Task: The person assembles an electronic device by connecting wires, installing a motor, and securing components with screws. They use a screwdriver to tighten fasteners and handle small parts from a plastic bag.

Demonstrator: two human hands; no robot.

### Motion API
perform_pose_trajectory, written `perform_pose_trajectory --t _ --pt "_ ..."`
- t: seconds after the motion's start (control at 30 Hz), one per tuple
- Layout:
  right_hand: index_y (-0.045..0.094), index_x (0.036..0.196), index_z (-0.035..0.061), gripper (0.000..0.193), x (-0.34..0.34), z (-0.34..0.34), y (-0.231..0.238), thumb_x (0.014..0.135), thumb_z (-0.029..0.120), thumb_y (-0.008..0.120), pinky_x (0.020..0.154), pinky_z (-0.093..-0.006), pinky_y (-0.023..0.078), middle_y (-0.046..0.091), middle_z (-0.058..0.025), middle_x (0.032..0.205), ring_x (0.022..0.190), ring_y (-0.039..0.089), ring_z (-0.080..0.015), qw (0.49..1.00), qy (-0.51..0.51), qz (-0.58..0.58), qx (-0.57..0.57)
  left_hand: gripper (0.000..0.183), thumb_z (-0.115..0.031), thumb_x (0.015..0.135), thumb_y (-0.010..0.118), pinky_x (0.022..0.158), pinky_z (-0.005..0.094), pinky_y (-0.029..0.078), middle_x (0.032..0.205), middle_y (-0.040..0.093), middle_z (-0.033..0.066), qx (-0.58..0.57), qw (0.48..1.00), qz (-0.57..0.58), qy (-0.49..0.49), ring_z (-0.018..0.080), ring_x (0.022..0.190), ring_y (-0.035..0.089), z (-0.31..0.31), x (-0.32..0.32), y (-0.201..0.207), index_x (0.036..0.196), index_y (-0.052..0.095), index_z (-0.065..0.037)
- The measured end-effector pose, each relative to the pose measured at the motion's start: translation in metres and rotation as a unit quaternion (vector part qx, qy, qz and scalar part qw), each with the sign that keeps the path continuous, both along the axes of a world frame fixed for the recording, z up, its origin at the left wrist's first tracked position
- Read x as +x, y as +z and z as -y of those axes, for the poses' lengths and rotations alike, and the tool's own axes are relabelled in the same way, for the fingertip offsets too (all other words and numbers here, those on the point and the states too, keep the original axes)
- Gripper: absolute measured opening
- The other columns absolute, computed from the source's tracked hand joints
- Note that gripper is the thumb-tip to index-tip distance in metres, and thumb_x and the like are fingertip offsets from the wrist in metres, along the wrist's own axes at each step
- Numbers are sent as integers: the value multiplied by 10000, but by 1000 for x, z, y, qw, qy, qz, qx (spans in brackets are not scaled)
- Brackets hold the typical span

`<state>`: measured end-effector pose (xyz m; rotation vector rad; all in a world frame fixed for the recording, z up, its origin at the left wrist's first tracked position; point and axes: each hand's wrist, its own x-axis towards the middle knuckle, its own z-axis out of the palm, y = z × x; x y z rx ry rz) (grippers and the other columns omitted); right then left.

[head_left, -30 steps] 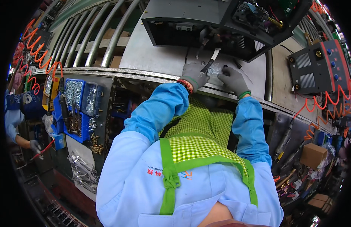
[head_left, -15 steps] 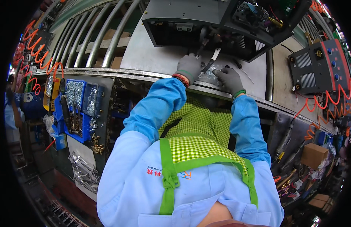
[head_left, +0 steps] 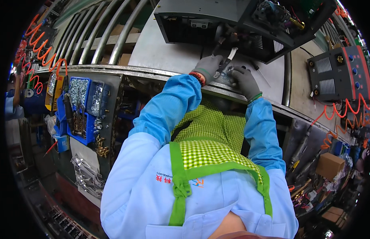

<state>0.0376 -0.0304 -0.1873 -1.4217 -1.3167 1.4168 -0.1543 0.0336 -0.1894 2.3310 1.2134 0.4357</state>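
My left hand [head_left: 209,67], in a grey glove, is closed around a black cable [head_left: 218,47] that comes down out of the dark grey machine housing [head_left: 201,11]. Close beside its fingertips runs a second black cable [head_left: 227,63] with a white sleeved section, its metal lug pointing towards me. My right hand [head_left: 245,81], gloved too, has its fingers curled just right of that lug; whatever is between them is hidden. Under and between the hands lies a clear plastic bag [head_left: 224,78] on the bench edge. A thin screwdriver [head_left: 264,75] rests right of my right hand.
Metal rollers [head_left: 107,34] lie to the left. Blue bins of small hardware [head_left: 79,89] stand below them, near bagged metal parts [head_left: 87,175]. Another machine with a red-edged panel [head_left: 336,73] sits at the right, beside orange coiled hoses [head_left: 344,105]. A cardboard box [head_left: 330,164] is lower right.
My left hand has shifted slightly right, towards the lugged cable. My right hand's fingers have curled in more, and the lugged cable's end has moved a little right.
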Motion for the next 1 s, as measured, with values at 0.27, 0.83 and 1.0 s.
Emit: perform_pose_trajectory --t 0.27,0.83,1.0 --pt "633 1056 4 224 3 -3 -1 899 123 524 570 -223 511 624 -46 800 628 574 -98 988 -40 -101 -114 250 -233 868 598 841 419 502 1013 680 152 -86 994 64 32 347 964 636 -11 2 -12 1081 658 -118" --pt "607 1157 55 242 -8 1 13 943 162 576 475 -202 445 569 -2 744 551 491 -54 989 -79 -75 -100 323 -251 864 631 767 349 504 946 683 162 -237 949 203 43 251 860 655 -12 4 4 1107 652 -39" --pt "607 1162 63 257 -9 0 6 923 157 598 476 -205 433 572 1 738 553 482 -49 994 -59 -45 -76 256 -236 872 599 806 412 502 1002 677 182 -184 971 142 54 352 918 648 -18 15 -27 1081 678 -111"
